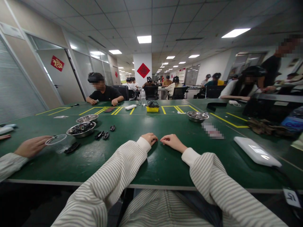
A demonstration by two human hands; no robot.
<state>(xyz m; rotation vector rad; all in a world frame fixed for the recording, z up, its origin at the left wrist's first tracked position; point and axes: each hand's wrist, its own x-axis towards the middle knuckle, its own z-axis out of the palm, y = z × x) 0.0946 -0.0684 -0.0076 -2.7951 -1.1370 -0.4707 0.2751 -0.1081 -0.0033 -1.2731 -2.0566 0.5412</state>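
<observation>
My left hand point(150, 138) rests on the green table point(161, 170) with its fingers curled in. Close by on its right, my right hand point(174, 142) lies with bent fingers, thumb and fingertips drawn together toward the left hand. A small gap separates the two hands. Whatever either one may hold is too small or hidden to make out. To the left of my hands lie several small black parts point(102, 135). Behind those parts stands a metal bowl point(81, 135) filled with dark parts.
At left, another person's hand point(34, 146) touches a clear plastic bowl point(56, 148), with a black part point(72, 148) beside it. Another metal bowl point(197, 120) sits at back right. A white device point(255, 151) lies at right. A yellow box point(152, 109) holds black cables.
</observation>
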